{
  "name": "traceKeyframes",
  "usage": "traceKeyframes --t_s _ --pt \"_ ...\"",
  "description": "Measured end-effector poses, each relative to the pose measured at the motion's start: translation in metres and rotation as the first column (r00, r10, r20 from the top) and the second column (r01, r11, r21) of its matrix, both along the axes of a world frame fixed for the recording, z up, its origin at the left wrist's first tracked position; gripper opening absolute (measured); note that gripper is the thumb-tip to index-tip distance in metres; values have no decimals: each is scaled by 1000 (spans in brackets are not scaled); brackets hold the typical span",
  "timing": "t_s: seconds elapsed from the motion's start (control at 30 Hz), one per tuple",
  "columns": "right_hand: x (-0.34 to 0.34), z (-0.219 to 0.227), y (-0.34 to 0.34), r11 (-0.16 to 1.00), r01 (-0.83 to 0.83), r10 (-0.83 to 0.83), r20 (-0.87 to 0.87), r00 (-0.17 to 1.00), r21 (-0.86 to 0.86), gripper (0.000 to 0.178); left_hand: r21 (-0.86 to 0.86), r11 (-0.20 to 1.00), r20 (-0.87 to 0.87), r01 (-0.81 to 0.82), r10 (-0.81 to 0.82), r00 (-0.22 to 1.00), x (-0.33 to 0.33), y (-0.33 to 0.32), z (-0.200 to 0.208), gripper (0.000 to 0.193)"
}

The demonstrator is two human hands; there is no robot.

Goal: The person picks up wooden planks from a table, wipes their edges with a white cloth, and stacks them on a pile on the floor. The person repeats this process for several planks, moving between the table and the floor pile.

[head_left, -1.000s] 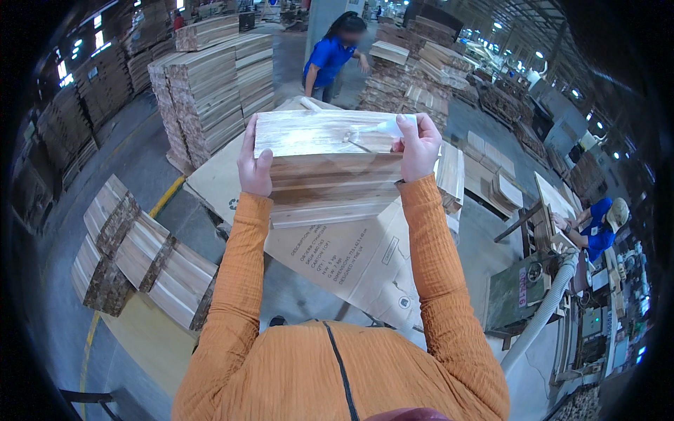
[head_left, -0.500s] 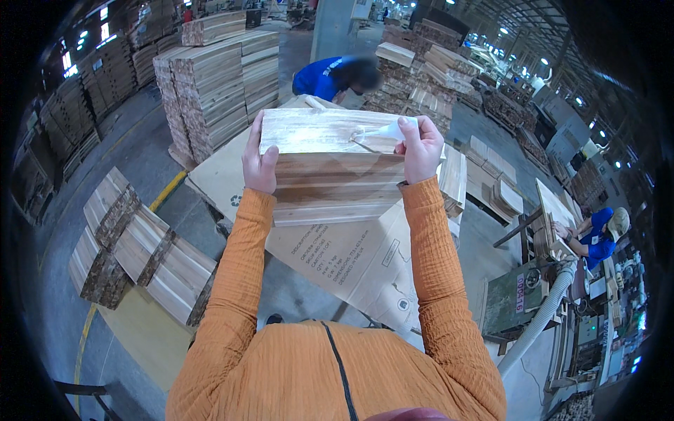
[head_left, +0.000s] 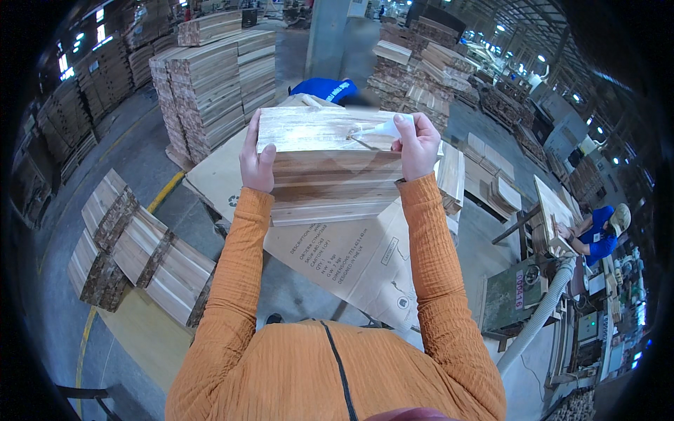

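A pale wooden board [head_left: 298, 130] lies on top of a stack of wooden planks [head_left: 337, 186] in front of me. My left hand [head_left: 258, 160] is closed on the left end of the board, thumb on the near edge and fingers along the side. In my right hand [head_left: 420, 146] is a white squeeze bottle [head_left: 388, 129], tilted with its narrow nozzle pointing left. The nozzle tip is at a small dark knot [head_left: 351, 134] in the board's top face. A dark line runs from the knot toward the near edge.
Printed cardboard [head_left: 330, 259] lies under the stack. Curved plank bundles [head_left: 151, 245] rest at the left, a tall wood stack [head_left: 210, 91] behind. A person in blue [head_left: 326, 90] bends just beyond the board; another person [head_left: 600, 235] works at the right near a pale hose [head_left: 544, 309].
The person in blue beyond the board has bent lower. My hands, the board and the bottle keep nearly the same places, with the nozzle still at the knot.
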State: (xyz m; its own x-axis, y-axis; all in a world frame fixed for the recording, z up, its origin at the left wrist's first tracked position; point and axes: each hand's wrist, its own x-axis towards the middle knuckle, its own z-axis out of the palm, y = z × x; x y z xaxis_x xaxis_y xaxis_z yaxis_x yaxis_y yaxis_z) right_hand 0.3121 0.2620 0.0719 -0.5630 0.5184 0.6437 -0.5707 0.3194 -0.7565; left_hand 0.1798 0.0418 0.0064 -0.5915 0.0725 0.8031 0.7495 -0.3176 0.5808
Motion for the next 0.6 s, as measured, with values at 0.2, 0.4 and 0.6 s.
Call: traceKeyframes --t_s 0.2,0.4,0.6 --pt "-1 0 1 1000 12 -12 -8 1000 -9 22 -23 1000 13 -6 6 1000 0 -1 0 77" --pt "-2 1 2 999 35 -35 -23 999 4 22 -5 1000 8 -6 7 1000 2 0 3 77" --pt "-4 1 2 999 49 -49 -30 998 4 22 -5 1000 -3 -21 21 1000 -4 1 0 76"
